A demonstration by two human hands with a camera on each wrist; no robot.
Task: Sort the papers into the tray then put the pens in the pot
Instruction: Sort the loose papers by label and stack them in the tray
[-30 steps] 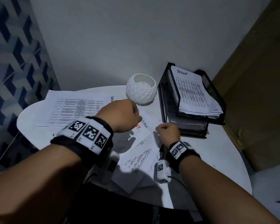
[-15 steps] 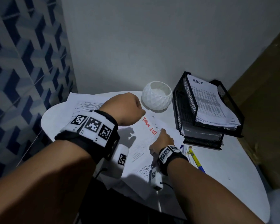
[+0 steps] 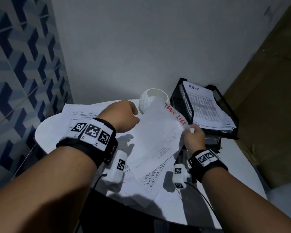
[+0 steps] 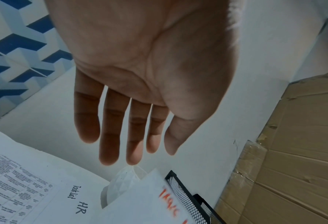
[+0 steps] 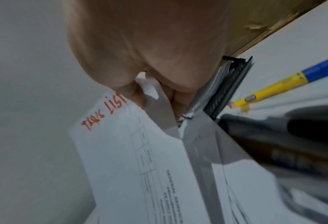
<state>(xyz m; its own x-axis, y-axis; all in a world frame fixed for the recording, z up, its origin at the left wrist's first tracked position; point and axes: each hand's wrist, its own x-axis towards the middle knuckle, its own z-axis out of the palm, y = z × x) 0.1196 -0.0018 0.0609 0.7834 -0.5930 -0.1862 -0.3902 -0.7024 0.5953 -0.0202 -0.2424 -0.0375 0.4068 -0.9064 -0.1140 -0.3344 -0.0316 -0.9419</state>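
My right hand pinches the top corner of a white sheet headed "TASK LIST" in red and holds it lifted off the table, tilted toward the black mesh tray. The tray's upper tier holds a stack of printed papers. My left hand hovers above the table with fingers straight and relaxed, holding nothing. The white faceted pot stands behind the lifted sheet, partly hidden. A yellow and blue pen and a dark pen lie by the tray's base.
More printed sheets lie spread over the round white table, one headed "Task list HR". A white wall stands behind, blue patterned tiles to the left, and a cardboard panel to the right.
My right hand has taken the red-titled sheet by its corner and lifted it off the pile toward the tray. The left hand has stayed hovering near the pot.
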